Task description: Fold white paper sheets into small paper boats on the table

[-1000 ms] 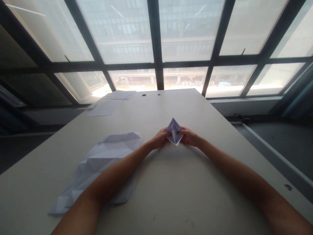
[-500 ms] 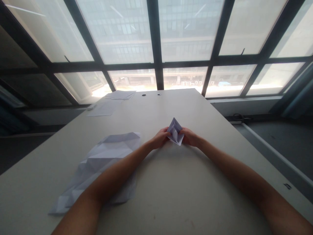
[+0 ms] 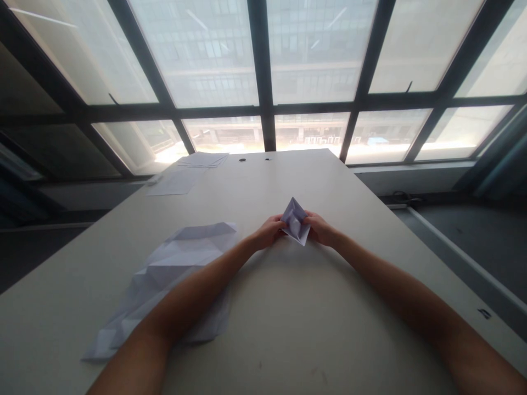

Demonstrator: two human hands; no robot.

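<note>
Between my two hands is a small piece of folded white paper (image 3: 295,220), diamond-shaped from above, with a hollow in its middle. My left hand (image 3: 270,231) pinches its left corner, the thumb on top. The right corner is gripped by my right hand (image 3: 320,227), also with the thumb on top. Fingers under the paper are hidden. A large creased sheet of white paper (image 3: 185,255) lies on the table to the left, partly covered by my left forearm.
The white table (image 3: 288,307) runs forward to the windows. Several flat white sheets (image 3: 177,181) lie at its far left. Two small dark spots, one a round hole (image 3: 242,160), show near the far edge. A small dark mark (image 3: 485,313) is at the right edge.
The hollow in the folded paper looks slightly wider, and its right side has shifted a little to the right. My hands keep nearly the same place and grip.
</note>
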